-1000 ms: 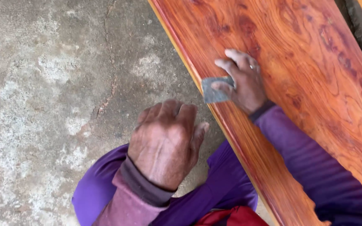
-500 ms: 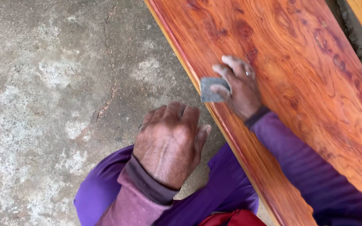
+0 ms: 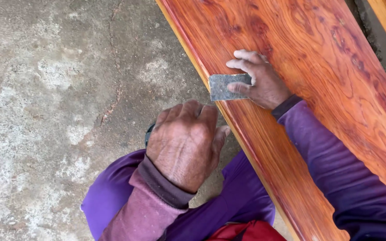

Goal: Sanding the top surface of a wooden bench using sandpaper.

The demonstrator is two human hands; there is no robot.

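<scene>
The right hand (image 3: 260,80) lay on a long, shiny, reddish-orange wooden board (image 3: 318,89) and pinched a small grey rectangle of sandpaper (image 3: 225,86) between thumb and fingers. The sandpaper sat at the near edge of the board, touching it, and half of it stuck out past that edge. The left hand (image 3: 184,143) was just below the sandpaper, close but not touching it. Its fingers were curled down over the person's purple knee (image 3: 112,196), holding nothing that could be seen. The board's near edge ran slanting from above the right hand down past the right arm in its purple sleeve (image 3: 345,178). Lots of smooth board lay free above and beyond the right hand. Left of both hands was a wide grey concrete floor (image 3: 45,89) with cracks.
</scene>
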